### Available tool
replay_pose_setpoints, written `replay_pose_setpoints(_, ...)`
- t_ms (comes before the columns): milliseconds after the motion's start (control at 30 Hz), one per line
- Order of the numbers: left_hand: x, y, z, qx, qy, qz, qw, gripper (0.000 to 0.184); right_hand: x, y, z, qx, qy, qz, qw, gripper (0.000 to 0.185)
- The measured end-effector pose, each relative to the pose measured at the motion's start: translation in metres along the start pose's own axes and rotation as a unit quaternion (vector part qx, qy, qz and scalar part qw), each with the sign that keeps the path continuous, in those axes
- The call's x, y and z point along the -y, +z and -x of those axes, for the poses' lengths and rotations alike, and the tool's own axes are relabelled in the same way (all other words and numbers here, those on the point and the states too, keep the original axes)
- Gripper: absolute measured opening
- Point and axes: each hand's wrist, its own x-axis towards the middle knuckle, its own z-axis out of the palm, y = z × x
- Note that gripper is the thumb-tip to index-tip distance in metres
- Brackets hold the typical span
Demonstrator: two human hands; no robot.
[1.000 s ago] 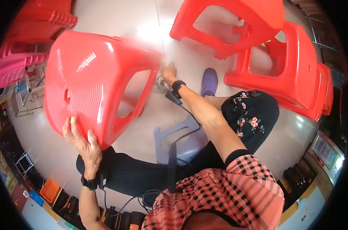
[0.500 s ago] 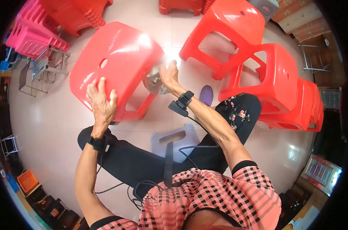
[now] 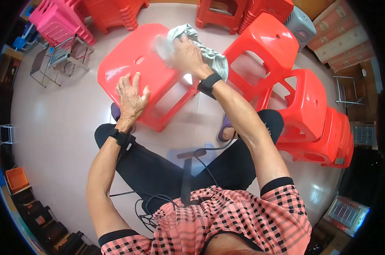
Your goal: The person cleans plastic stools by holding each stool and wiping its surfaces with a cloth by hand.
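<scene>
A red plastic stool (image 3: 120,51) stands upright on the floor in front of me, its seat top facing up with an oval hole near the middle. My left hand (image 3: 132,97) rests on the near edge of that seat, fingers spread. Over the seat's far right corner, my right hand (image 3: 186,56) holds a pale striped cloth (image 3: 213,61), whose loose end hangs to the right of the wrist. Part of the cloth and the fingertips are smeared by motion.
More red stools (image 3: 264,46) stand along the right. Stacked red stools (image 3: 116,12) and pink stools (image 3: 56,21) are at the back left, near a metal folding frame (image 3: 67,55). A pale low stool (image 3: 201,153) is under me. Black cables (image 3: 158,197) lie across my lap.
My right hand and the cloth have moved from beside the stool's right side up over its far right corner. The left hand stays on the seat; the view has shifted.
</scene>
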Motion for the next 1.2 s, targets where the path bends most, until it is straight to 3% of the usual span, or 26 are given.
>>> replay_pose_setpoints(233,0.003,0.001,0.001,-0.004,-0.018,0.053,0.998,0.056,-0.002,0.005,-0.033,0.052,-0.029,0.01,0.998,0.037)
replay_pose_setpoints(367,0.009,0.003,0.001,-0.045,-0.052,0.142,0.987,0.055,0.02,0.051,-0.022,-0.05,-0.198,-0.033,0.978,0.034)
replay_pose_setpoints(433,0.01,0.004,0.001,-0.065,-0.055,0.171,0.982,0.053,0.056,0.028,0.016,0.004,-0.201,-0.107,0.974,0.041)
replay_pose_setpoints(533,0.015,0.003,0.0,-0.078,-0.048,0.193,0.977,0.05,0.092,0.013,0.059,0.053,-0.229,-0.124,0.964,0.035)
replay_pose_setpoints(633,0.016,0.002,0.001,-0.055,-0.056,0.181,0.98,0.045,0.079,0.007,0.059,0.163,-0.204,-0.156,0.953,0.042)
replay_pose_setpoints(667,0.01,-0.002,-0.001,-0.052,-0.053,0.165,0.984,0.043,0.069,-0.002,0.048,0.253,-0.183,-0.245,0.918,0.05)
replay_pose_setpoints(767,0.007,-0.002,-0.005,-0.055,-0.041,0.146,0.987,0.039,0.045,-0.006,0.031,0.002,-0.124,-0.101,0.987,0.054)
replay_pose_setpoints(833,0.009,-0.002,-0.001,-0.063,-0.04,0.152,0.986,0.038,0.037,-0.007,0.013,-0.039,-0.126,-0.044,0.99,0.056)
replay_pose_setpoints(933,0.011,0.0,-0.001,-0.09,-0.031,0.19,0.977,0.04,0.041,0.019,-0.006,0.142,-0.134,-0.033,0.98,0.06)
replay_pose_setpoints(1000,0.012,0.003,0.001,-0.102,-0.062,0.2,0.973,0.041,0.047,0.029,0.007,0.134,-0.197,-0.082,0.968,0.062)
replay_pose_setpoints(1033,0.013,0.006,0.002,-0.106,-0.079,0.206,0.97,0.041,0.065,0.011,0.015,0.188,-0.181,-0.062,0.963,0.06)
replay_pose_setpoints(1067,0.015,0.009,0.003,-0.133,-0.063,0.209,0.967,0.043,0.071,0.01,0.026,0.178,-0.191,-0.093,0.961,0.059)
replay_pose_setpoints(1200,0.016,0.002,0.002,-0.084,-0.074,0.245,0.963,0.046,0.079,0.017,0.048,0.079,-0.211,-0.12,0.967,0.055)
